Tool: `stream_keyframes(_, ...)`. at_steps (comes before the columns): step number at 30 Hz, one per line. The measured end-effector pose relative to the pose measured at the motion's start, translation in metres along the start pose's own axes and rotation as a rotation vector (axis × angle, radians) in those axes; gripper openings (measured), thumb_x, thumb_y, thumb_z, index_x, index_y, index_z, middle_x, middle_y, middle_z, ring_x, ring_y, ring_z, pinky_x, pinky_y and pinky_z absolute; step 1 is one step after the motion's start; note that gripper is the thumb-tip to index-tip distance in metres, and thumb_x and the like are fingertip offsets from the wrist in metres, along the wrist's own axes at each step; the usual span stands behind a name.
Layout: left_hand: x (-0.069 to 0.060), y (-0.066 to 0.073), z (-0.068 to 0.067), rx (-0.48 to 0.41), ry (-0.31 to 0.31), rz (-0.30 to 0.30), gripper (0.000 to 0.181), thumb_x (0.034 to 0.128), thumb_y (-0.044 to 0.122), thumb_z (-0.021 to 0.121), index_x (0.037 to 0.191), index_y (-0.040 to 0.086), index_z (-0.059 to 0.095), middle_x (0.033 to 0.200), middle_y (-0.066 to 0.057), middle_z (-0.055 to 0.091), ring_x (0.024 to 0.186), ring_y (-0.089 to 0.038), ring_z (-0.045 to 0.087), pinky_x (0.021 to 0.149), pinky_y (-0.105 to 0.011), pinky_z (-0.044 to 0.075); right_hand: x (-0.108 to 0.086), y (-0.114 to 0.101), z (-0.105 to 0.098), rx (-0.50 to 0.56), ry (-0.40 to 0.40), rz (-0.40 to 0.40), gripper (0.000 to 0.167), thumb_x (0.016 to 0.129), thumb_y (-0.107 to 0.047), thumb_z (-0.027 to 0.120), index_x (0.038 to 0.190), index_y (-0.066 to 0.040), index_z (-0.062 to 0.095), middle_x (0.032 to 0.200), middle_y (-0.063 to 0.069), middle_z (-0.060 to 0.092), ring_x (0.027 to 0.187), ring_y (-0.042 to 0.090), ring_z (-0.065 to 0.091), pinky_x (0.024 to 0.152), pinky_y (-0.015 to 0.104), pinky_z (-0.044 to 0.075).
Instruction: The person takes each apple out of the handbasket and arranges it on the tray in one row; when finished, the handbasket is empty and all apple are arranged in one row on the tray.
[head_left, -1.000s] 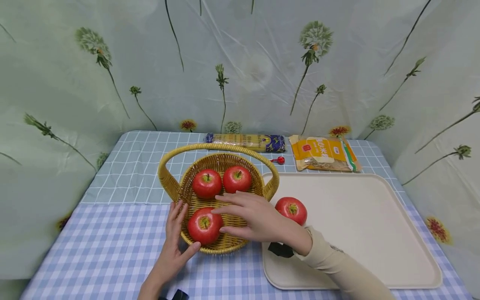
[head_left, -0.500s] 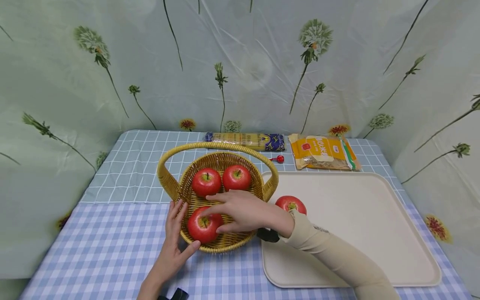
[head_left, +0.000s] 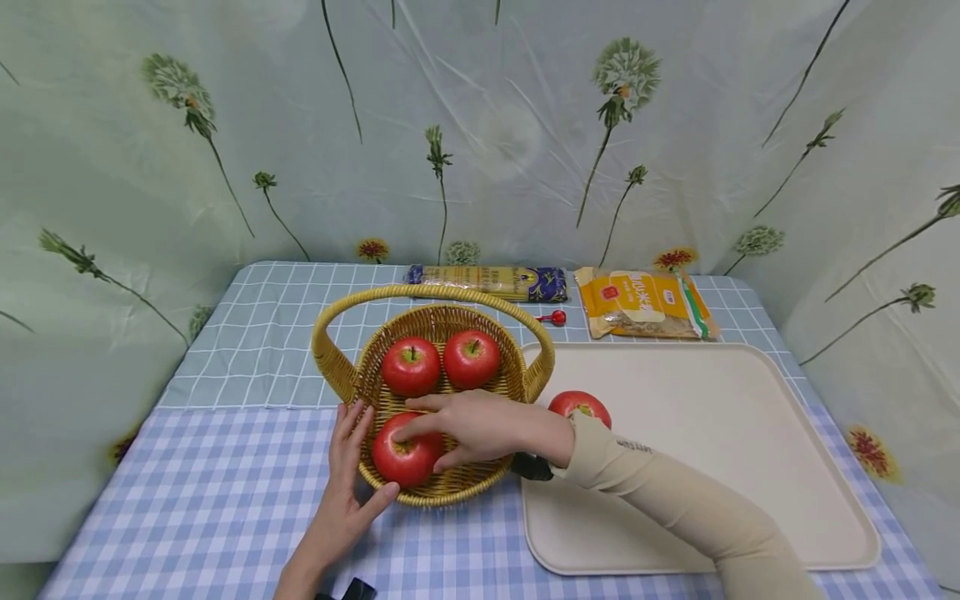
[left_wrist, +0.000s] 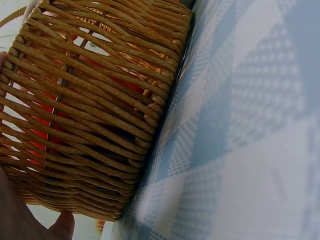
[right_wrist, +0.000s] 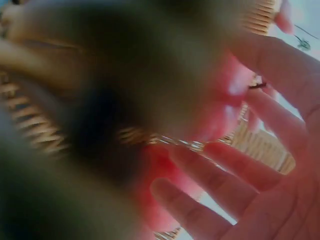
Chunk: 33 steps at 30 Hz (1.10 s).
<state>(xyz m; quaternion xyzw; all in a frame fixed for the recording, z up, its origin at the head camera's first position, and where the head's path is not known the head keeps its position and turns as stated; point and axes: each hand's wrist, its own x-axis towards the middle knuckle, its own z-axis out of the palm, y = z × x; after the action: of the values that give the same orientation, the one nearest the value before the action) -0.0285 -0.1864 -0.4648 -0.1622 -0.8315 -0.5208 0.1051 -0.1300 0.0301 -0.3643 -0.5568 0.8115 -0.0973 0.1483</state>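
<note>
A round woven basket with a tall arched handle holds three red apples. Two apples, the back left one and the back right one, lie at its far side. My left hand rests against the basket's near left side, fingers extended along the rim and thumb at the front. Inside the basket, my right hand reaches over the front apple, index finger at its top and thumb beside its right side. Its fingers look spread in the right wrist view, where much is blurred.
A beige tray lies on the right, with another red apple at its left edge, partly behind the right sleeve. At the back are a noodle-like packet, an orange food bag and a small red object.
My right hand has moved left and now has its index finger and thumb over the front apple. The left hand and the apples have stayed in place.
</note>
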Motion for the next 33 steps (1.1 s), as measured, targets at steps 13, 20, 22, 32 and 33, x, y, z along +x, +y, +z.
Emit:
stream_keyframes(13,0.0,-0.001,0.0,-0.014,0.0,0.007,0.09,0.0777,0.008,0.072,0.151,0.004,0.019,0.156,-0.008,0.004,0.14,-0.031,-0.015,0.098,-0.072,0.007,0.007,0.002,0.022,0.15,0.098,-0.028,0.06,0.087,-0.046,0.064,0.14,-0.025,0.042,0.139,0.005,0.041,0.114,0.015,0.051,0.094,0.028,0.042)
stream_keyframes(20,0.0,0.0,0.0,-0.015,0.003,0.018,0.09,0.0773,0.007,0.072,0.15,0.003,0.019,0.156,-0.01,0.004,0.14,-0.031,-0.015,0.098,-0.072,0.007,0.011,0.005,0.028,0.218,0.134,-0.039,0.058,0.085,-0.047,0.065,0.134,-0.025,0.044,0.134,0.001,0.042,0.111,0.01,0.049,0.092,0.023,0.042)
stream_keyframes(22,0.0,0.0,0.0,-0.016,0.003,0.015,0.09,0.0774,0.007,0.072,0.151,0.004,0.019,0.156,-0.009,0.004,0.14,-0.03,-0.015,0.098,-0.072,0.007,0.012,0.005,0.029,0.228,0.137,-0.042,0.057,0.085,-0.046,0.066,0.133,-0.025,0.044,0.132,0.001,0.042,0.11,0.009,0.049,0.092,0.022,0.041)
stream_keyframes(32,-0.001,-0.001,0.0,-0.02,-0.002,0.002,0.09,0.0778,0.007,0.072,0.151,0.005,0.019,0.156,-0.009,0.004,0.14,-0.03,-0.015,0.098,-0.071,0.007,0.011,0.009,0.034,0.228,0.185,-0.083,0.054,0.083,-0.045,0.069,0.129,-0.023,0.05,0.128,0.004,0.043,0.111,0.011,0.048,0.094,0.022,0.039)
stream_keyframes(33,-0.001,-0.001,0.0,-0.018,-0.005,-0.001,0.09,0.0779,0.007,0.072,0.151,0.005,0.019,0.156,-0.009,0.004,0.14,-0.029,-0.015,0.098,-0.071,0.008,0.01,0.009,0.034,0.231,0.189,-0.083,0.054,0.083,-0.044,0.07,0.128,-0.023,0.051,0.128,0.004,0.043,0.111,0.011,0.048,0.093,0.022,0.039)
